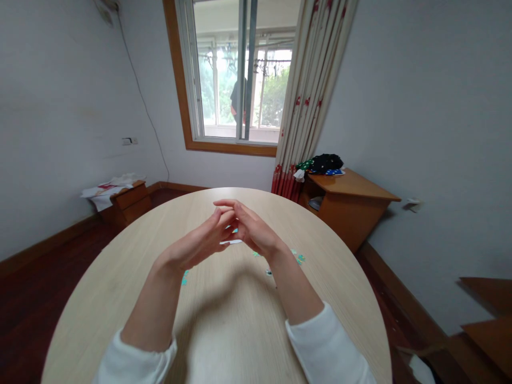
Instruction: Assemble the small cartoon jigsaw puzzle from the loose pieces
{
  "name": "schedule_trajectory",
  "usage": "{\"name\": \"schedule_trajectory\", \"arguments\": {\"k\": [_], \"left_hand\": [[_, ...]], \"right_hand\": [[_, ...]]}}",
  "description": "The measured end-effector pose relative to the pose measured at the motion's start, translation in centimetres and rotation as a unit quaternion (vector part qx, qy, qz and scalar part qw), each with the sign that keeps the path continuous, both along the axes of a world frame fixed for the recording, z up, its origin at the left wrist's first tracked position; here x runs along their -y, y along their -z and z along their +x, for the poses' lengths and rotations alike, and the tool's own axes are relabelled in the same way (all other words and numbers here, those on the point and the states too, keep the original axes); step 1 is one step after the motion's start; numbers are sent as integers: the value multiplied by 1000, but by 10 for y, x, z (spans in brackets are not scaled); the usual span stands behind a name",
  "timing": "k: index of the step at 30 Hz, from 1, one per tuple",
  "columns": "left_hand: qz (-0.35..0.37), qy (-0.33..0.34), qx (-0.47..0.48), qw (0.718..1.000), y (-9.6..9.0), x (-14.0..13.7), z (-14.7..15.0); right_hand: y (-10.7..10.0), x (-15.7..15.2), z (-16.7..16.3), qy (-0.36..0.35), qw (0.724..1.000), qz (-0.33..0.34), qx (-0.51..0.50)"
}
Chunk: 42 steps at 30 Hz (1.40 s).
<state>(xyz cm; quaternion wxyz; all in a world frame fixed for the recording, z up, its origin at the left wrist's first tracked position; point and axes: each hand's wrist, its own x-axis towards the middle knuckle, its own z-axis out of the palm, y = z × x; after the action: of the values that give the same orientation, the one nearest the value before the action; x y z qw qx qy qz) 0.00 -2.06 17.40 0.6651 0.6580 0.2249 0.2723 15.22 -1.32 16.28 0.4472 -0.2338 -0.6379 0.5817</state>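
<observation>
Above the round table [224, 325], my left hand [206, 237] and my right hand [254, 226] meet, their fingers overlapping and touching. The fingers of both hands look stretched out, though some are covered where they cross. I see no object held between them. Behind and below the fingers, a white flat piece [232, 242] shows partly on the table. Small teal pieces [184, 278] lie beside my left wrist. More small green-teal pieces [299, 257] lie to the right of my right wrist. A small dark-and-white piece [269, 272] rests close to my right forearm.
A wooden desk [352, 197] with a pile of dark cloth [326, 163] stands beyond the table at the right. At the left is a low wooden cabinet [132, 202] with white cloth on it. A window [240, 80] and a patterned curtain [312, 90] are ahead.
</observation>
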Motion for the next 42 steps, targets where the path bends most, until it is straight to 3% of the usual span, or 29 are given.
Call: {"name": "schedule_trajectory", "arguments": {"k": [4,9,18,25,28,31,35,38,42], "left_hand": [[-42,50,43,997,1,0,1],[-38,39,15,998,5,3,9],[135,-35,-38,989,22,8,31],[182,-44,-79,979,15,16,37],[176,-27,-104,978,18,15,38],[167,-31,-62,984,21,9,33],[23,13,76,997,15,-1,18],[-23,-38,80,996,6,-3,10],[17,-141,3,990,4,-3,12]], "right_hand": [[4,-1,-2,-17,999,26,14],[4,-1,1,-1,997,63,37],[1,-2,4,-1,992,124,22],[1,-2,6,-6,993,116,12],[2,-2,7,-12,993,117,12],[2,-2,8,3,994,106,20],[1,0,7,-15,998,67,14],[-1,6,1,-57,988,113,83],[1,18,-16,18,943,209,258]]}}
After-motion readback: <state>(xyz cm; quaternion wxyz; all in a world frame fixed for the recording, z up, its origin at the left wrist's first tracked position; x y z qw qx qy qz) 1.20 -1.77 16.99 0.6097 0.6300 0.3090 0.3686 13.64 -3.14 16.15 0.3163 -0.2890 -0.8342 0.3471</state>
